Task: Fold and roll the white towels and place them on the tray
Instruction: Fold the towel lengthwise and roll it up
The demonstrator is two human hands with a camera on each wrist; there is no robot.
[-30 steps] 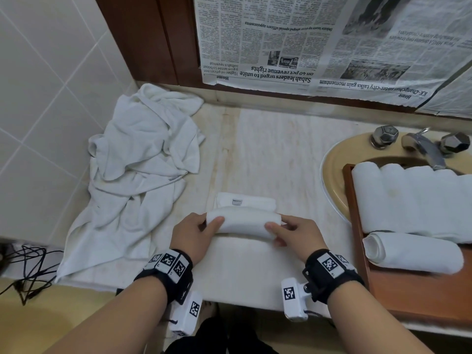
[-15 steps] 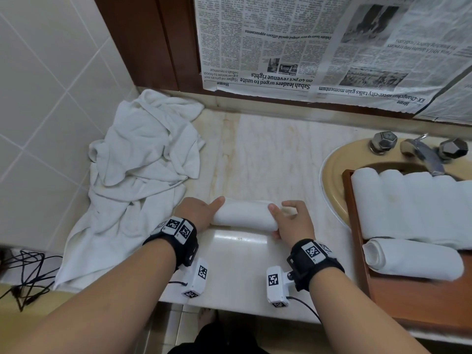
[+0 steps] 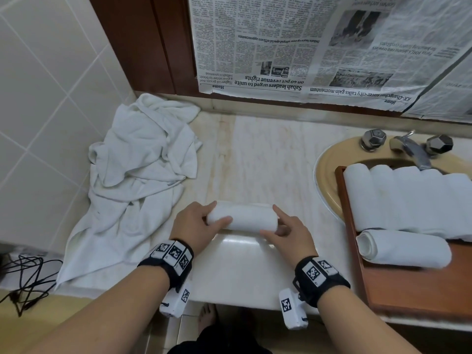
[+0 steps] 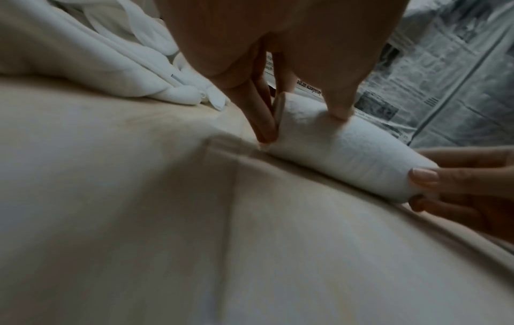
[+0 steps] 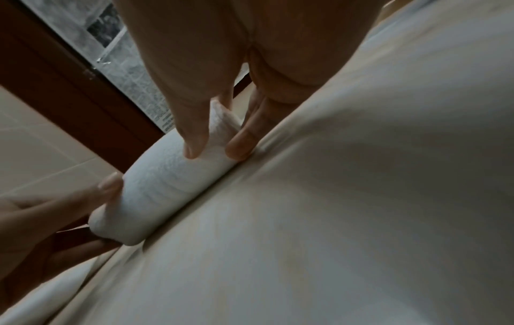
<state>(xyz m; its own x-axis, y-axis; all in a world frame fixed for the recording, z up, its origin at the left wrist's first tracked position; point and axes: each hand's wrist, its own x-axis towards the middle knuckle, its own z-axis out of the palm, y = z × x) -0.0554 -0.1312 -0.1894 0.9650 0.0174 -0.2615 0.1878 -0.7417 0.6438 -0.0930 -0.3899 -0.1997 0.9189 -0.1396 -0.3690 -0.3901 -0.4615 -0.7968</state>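
Rolled white towel [image 3: 242, 217]: lay on marble counter [image 3: 268, 154], left of tray [image 3: 408, 284]. Left hand [image 3: 195, 226] and right hand [image 3: 291, 235] pinched its ends, likely keeping the roll tight.

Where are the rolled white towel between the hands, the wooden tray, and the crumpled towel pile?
Rolled white towel [image 3: 242, 217], head view, middle of the roll.
Brown wooden tray [image 3: 408, 290], head view, bare front part.
Crumpled white towel pile [image 3: 138, 175], head view, centre folds.
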